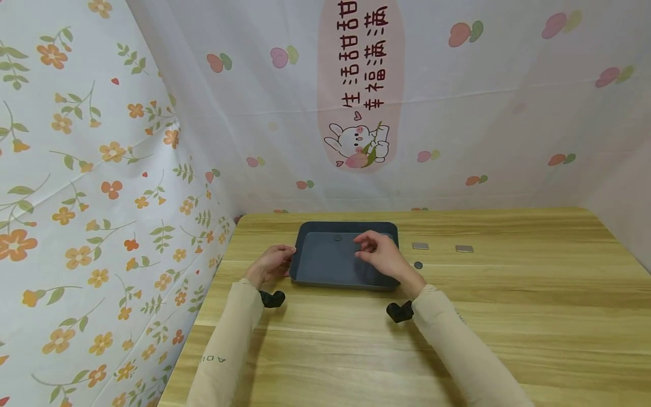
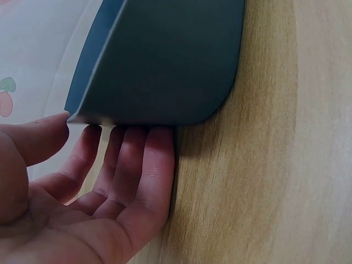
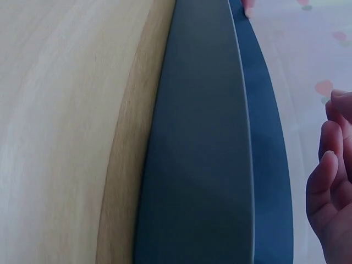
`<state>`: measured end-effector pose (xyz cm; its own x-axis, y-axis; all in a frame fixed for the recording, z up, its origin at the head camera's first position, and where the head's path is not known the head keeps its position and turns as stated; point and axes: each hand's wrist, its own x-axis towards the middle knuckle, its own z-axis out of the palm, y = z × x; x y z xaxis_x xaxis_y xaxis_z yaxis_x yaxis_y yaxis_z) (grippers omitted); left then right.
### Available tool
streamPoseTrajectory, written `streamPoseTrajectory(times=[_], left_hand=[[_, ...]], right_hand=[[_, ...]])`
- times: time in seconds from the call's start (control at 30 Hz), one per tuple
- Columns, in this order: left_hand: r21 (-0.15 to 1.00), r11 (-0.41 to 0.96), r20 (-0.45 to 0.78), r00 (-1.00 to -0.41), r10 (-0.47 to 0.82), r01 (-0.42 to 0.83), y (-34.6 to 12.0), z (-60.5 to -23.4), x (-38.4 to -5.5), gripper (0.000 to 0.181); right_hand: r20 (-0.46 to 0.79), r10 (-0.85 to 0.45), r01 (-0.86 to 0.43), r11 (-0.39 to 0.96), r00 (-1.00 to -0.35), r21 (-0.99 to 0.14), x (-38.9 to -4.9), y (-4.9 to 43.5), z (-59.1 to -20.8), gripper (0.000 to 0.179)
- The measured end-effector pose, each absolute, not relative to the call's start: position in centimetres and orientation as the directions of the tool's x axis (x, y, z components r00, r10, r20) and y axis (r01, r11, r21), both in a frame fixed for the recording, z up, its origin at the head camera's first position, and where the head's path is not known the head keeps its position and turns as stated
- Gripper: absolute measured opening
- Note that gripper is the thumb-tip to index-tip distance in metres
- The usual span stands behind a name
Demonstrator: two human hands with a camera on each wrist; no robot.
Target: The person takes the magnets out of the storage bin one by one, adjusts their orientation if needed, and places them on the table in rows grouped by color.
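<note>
A dark grey rectangular tray (image 1: 325,284) with raised walls lies on the wooden table. My left hand (image 1: 272,263) holds it by its left end. In the left wrist view, the thumb (image 2: 47,140) is at the rim while the bent fingers (image 2: 159,165) touch the outer wall. Over the right part of the tray is my right hand (image 1: 382,255), thumb and forefinger apart, and I see nothing between them. Its bent fingers (image 3: 324,176) also appear in the right wrist view, partly cut off. A small dark disc (image 1: 338,238) is inside the tray toward the back.
Right of the tray, two small flat silvery rectangles (image 1: 420,246) (image 1: 464,249) and another dark disc (image 1: 418,265) lie on the table (image 1: 534,294). Patterned cloth (image 1: 254,113) hangs behind the table and along its left side. Black wrist mounts (image 1: 399,312) stick out below both hands.
</note>
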<state>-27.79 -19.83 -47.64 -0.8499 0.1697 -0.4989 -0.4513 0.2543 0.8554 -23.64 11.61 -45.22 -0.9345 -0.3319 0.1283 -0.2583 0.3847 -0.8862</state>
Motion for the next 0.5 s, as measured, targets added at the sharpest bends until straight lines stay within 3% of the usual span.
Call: streamPoseTrajectory(times=[0.5], left_hand=[[0.859, 0.255, -0.492, -0.853, 0.174, -0.444, -19.8, -47.8, -27.9, 0.032]], right_hand=[[0.134, -0.303, -0.257, 0.412, -0.944, -0.874, -23.5, 13.9, -44.8, 0.025]])
